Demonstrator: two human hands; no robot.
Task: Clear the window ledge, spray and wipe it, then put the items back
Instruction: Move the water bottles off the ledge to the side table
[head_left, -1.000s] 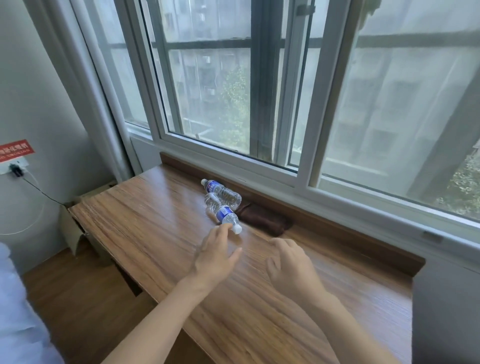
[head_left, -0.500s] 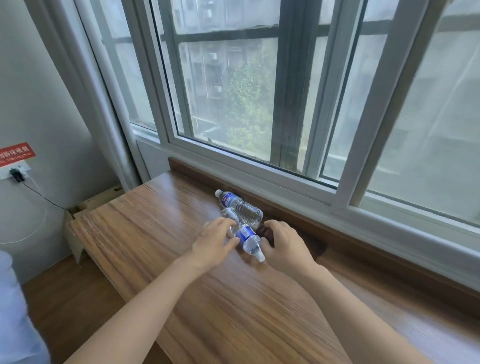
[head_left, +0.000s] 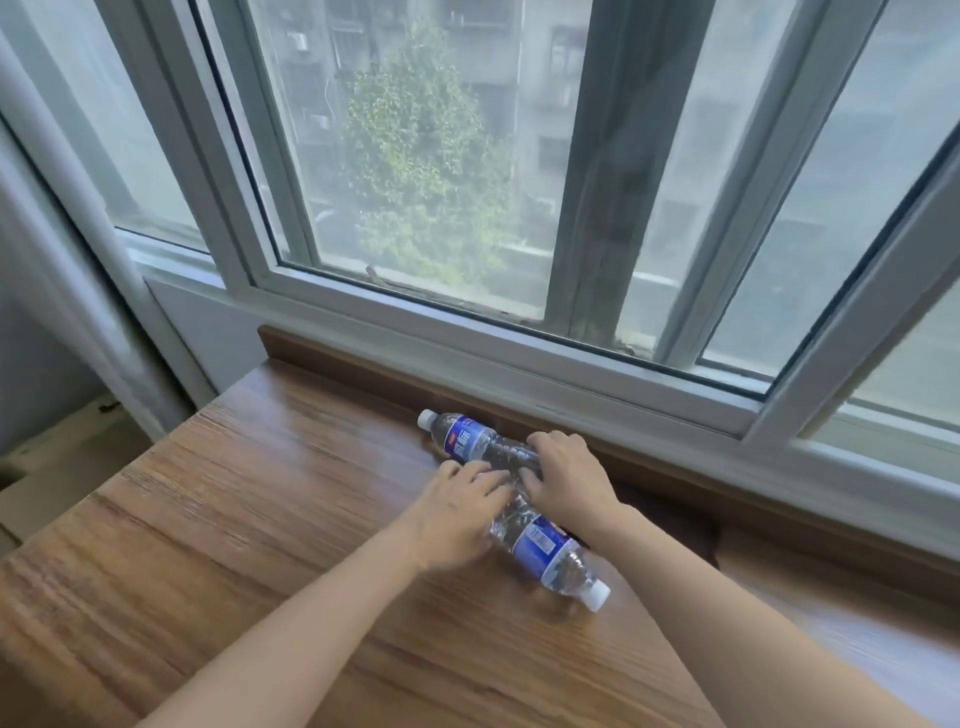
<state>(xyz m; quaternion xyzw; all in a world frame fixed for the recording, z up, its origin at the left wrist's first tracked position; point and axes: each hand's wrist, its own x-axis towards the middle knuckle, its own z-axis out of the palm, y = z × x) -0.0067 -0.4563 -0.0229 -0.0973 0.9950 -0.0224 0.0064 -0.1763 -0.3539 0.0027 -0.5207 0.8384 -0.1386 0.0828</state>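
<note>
Left hand (head_left: 460, 512) curls on the near bottle (head_left: 550, 553), right hand (head_left: 566, 475) apparently on the far bottle (head_left: 475, 439), both lying flat by the ledge's (head_left: 260, 493) back edge.

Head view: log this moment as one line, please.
stage: clearing ledge | left hand: on near bottle | right hand: on far bottle | bottles: lying flat on wooden ledge | cloth: behind right forearm
</note>
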